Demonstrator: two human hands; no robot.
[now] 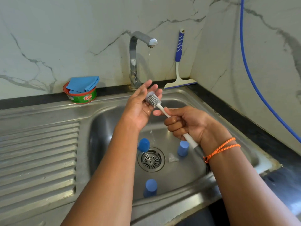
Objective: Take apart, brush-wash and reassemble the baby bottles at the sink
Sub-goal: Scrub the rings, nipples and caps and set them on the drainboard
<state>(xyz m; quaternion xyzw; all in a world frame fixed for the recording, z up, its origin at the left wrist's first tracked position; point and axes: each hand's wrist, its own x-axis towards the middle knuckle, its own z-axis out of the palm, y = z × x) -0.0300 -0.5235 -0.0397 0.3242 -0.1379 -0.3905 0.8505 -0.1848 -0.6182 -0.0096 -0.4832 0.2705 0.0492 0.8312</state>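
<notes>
Steel sink under running tap; right hand gripping white bottle brush, its grey head resting in flat, spread left hand; three blue caps in basin, one partly behind forearm; small clear piece, indistinct.

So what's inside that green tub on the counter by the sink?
A folded blue cloth sits in the green tub and sticks out over its rim. It covers the opening, so whatever lies beneath it, soap or otherwise, cannot be seen.
</notes>
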